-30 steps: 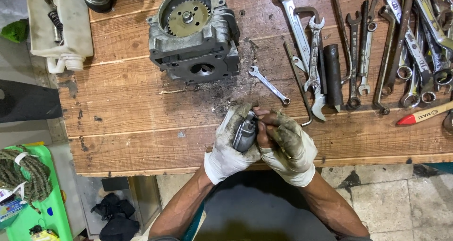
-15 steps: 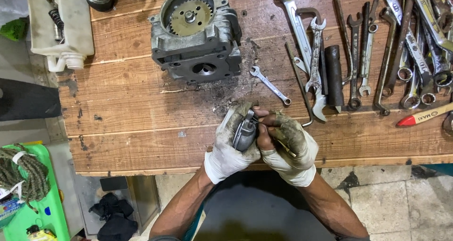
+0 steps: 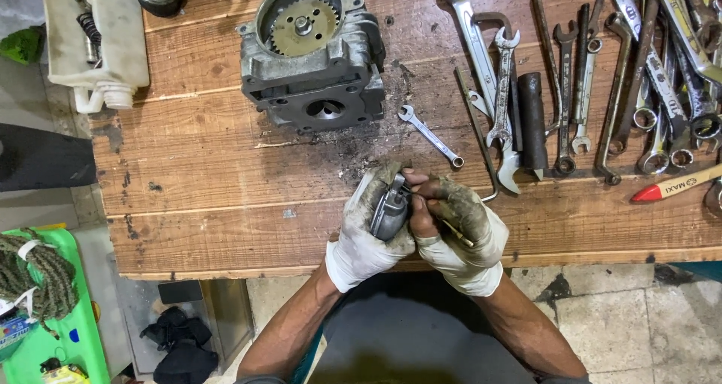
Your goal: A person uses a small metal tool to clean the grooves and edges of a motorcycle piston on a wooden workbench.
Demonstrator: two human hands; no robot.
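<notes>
From the head camera, looking straight down, both hands meet at the near edge of a worn wooden workbench [image 3: 188, 173]. The left hand [image 3: 366, 233], in a dirty white glove, is wrapped around a small grey metal part [image 3: 389, 211], fingers curled over its top and thumb side pressed against it — a closed, gripping hold. The right hand [image 3: 455, 230], gloved too but with bare, grimy fingertips showing, is pinched against the right side of the same part; a thin stick-like tool [image 3: 451, 233] seems to lie across its palm, though what it is cannot be told. The part sits just above the bench's front edge, held off the wood between the two hands. Farther back on the bench stands a grey engine block [image 3: 312, 75] with a toothed gear [image 3: 303, 27] in its round opening, and just right of it lies a small spanner [image 3: 430, 136]. A row of larger wrenches [image 3: 571, 91] spreads along the right side — well apart from the hands.
</notes>
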